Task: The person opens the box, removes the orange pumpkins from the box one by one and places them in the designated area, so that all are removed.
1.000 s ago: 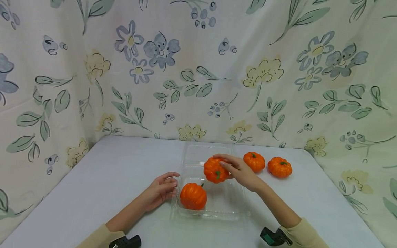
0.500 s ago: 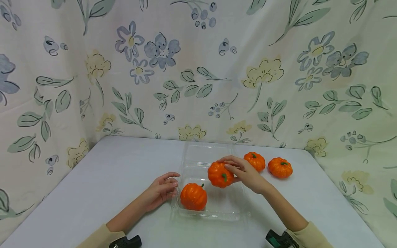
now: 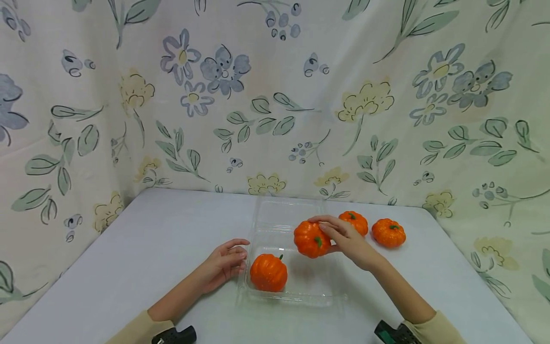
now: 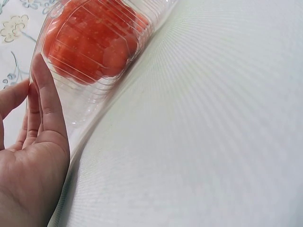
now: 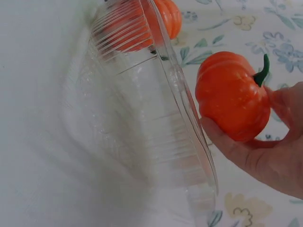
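Orange pumpkin (image 3: 311,238) has moved rightward — gripped by the right hand (image 3: 350,242).

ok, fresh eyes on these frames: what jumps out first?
Probably the glossy orange pumpkin that the right hand grips, raised over the clear plastic container. Next, a second pumpkin sitting in the container's near left corner, with the left hand at the container's left edge. Two more pumpkins stand out against the white table, at the far right.
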Demonstrator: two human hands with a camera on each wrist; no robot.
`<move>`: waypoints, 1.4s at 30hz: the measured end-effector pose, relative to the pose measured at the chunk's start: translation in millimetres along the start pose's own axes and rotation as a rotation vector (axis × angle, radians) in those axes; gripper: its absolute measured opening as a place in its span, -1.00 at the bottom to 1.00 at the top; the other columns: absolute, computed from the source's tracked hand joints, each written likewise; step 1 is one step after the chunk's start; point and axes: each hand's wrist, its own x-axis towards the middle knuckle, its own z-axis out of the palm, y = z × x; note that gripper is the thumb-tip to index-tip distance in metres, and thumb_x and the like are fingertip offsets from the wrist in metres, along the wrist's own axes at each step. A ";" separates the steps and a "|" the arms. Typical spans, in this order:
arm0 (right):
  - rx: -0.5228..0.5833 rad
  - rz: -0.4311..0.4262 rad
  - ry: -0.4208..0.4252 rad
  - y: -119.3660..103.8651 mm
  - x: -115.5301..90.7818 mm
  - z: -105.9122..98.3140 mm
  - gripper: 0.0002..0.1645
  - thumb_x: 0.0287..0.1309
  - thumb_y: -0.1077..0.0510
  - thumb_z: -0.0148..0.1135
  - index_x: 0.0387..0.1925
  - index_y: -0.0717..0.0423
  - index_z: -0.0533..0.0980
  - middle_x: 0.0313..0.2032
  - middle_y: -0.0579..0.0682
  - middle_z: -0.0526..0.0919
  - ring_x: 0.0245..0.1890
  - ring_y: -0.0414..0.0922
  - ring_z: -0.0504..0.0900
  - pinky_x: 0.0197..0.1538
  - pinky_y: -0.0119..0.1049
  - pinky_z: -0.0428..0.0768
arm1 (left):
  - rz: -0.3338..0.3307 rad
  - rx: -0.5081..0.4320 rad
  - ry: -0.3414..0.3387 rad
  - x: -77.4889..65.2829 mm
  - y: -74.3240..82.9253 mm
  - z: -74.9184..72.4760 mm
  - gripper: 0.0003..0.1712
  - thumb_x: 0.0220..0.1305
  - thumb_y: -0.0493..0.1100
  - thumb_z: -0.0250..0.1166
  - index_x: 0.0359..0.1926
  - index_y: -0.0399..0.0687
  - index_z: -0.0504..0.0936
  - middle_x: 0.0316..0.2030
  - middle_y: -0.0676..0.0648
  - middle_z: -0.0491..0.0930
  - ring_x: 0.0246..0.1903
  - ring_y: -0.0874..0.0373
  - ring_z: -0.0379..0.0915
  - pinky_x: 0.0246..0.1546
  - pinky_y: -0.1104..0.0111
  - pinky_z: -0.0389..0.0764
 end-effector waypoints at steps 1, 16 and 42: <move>0.001 0.003 0.000 0.1 -0.9 -0.9 -0.51 0.67 0.01 -0.06 0.42 0.12 0.44 0.37 0.27 0.47 0.27 0.19 0.55 0.05 -0.14 0.77 | -0.003 0.003 0.004 0.1 0.0 0.2 -0.69 0.60 -0.34 0.08 0.25 -0.05 0.39 -0.19 0.11 0.61 -0.31 0.30 0.61 -0.12 0.48 0.72; -0.063 -0.026 -0.015 2.2 -11.6 -7.4 -0.26 0.30 0.16 0.41 0.46 0.06 0.37 0.41 0.23 0.46 0.27 0.20 0.55 0.14 -0.29 0.68 | -0.020 0.019 0.032 1.8 -1.8 0.5 -0.67 0.58 -0.34 0.12 0.26 -0.09 0.38 -0.21 0.10 0.59 -0.33 0.29 0.61 -0.16 0.48 0.72; -0.088 -0.028 0.096 6.9 -31.6 -16.6 -0.13 0.25 0.17 0.49 0.45 0.04 0.20 0.33 0.26 0.48 0.26 0.20 0.53 0.11 -0.30 0.71 | -0.017 0.021 0.026 2.1 -1.5 -0.5 -0.63 0.59 -0.32 0.11 0.32 -0.20 0.32 -0.20 0.08 0.58 -0.33 0.28 0.59 -0.16 0.49 0.72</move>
